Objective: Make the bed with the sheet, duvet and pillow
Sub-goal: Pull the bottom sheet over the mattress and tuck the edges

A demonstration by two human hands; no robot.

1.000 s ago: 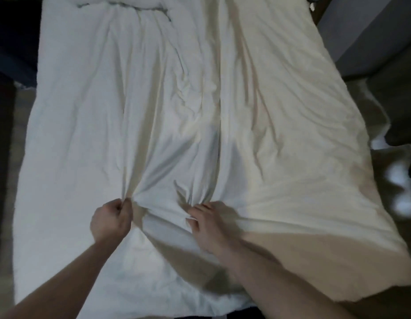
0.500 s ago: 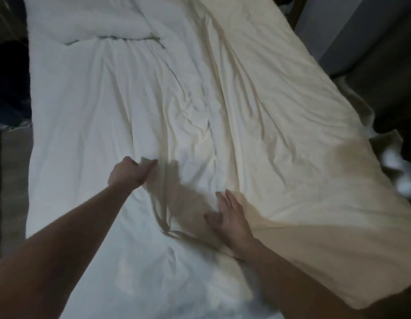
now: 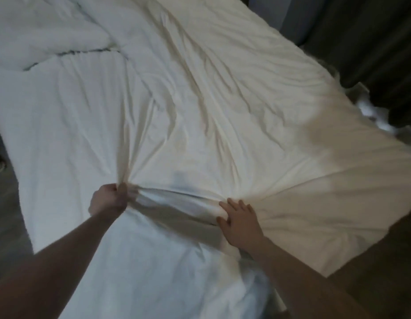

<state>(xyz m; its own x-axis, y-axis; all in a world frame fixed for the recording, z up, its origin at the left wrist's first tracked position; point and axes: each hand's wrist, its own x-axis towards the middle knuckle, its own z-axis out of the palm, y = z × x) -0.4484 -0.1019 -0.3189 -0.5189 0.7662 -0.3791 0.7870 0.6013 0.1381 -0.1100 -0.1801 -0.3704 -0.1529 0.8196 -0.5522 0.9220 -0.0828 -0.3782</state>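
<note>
A white sheet lies wrinkled across most of the bed. My left hand grips a bunch of its fabric near the bed's front, and creases fan out from that fist. My right hand lies on the sheet to the right with its fingers spread and fairly straight, pressing a raised fold that runs between the two hands. A white duvet is bunched at the far left of the bed. No pillow is clearly visible.
The bed's right edge drops to a dark floor. A dark curtain or wall stands at the back right, with some white cloth beside the bed. Floor shows along the left edge.
My left hand has pulled its bunch of sheet back toward me. My right hand stays flat on the fabric. The camera view has swung left, so the bed now lies at a slant.
</note>
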